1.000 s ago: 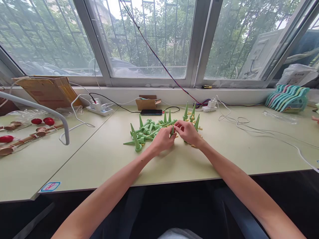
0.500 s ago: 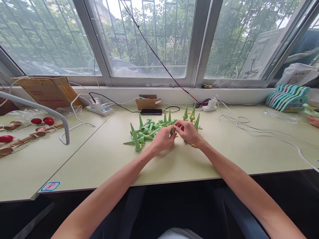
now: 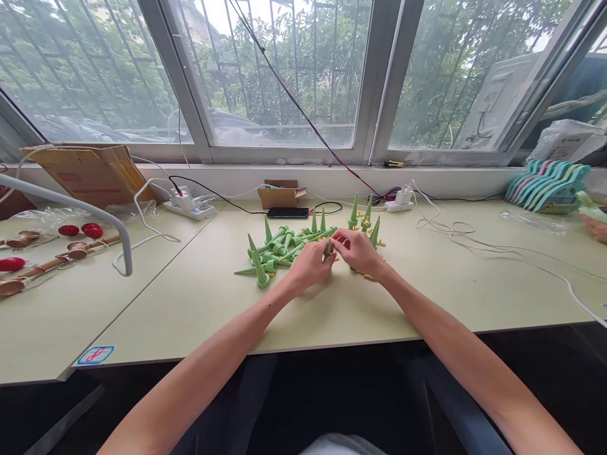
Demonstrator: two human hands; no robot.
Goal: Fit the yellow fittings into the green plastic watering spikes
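Note:
My left hand [image 3: 310,265] is closed around a green watering spike [image 3: 328,248], whose tapered tip points up between the fingers. Pinched together, the fingers of my right hand [image 3: 356,250] meet the left fingertips beside that spike; what they grip is too small to make out. A loose heap of green spikes [image 3: 284,248] lies to the left, with one spike [image 3: 258,265] standing upright at its near edge. Behind and right of my right hand, several upright spikes [image 3: 353,213] have small yellow valve pieces [image 3: 382,244] at their bases.
A black phone [image 3: 288,213] lies behind the heap, before a small open cardboard box [image 3: 281,194]. Power strips [image 3: 190,208] and white cables [image 3: 455,230] run along the back. Wooden kendama toys [image 3: 78,251] are at left, teal hangers [image 3: 545,186] at right. Another person's hand [image 3: 595,226] shows at the right edge.
My two hands hold almost the same position over the spike. At the right edge, the other person's hand has moved slightly into view with a pale green object.

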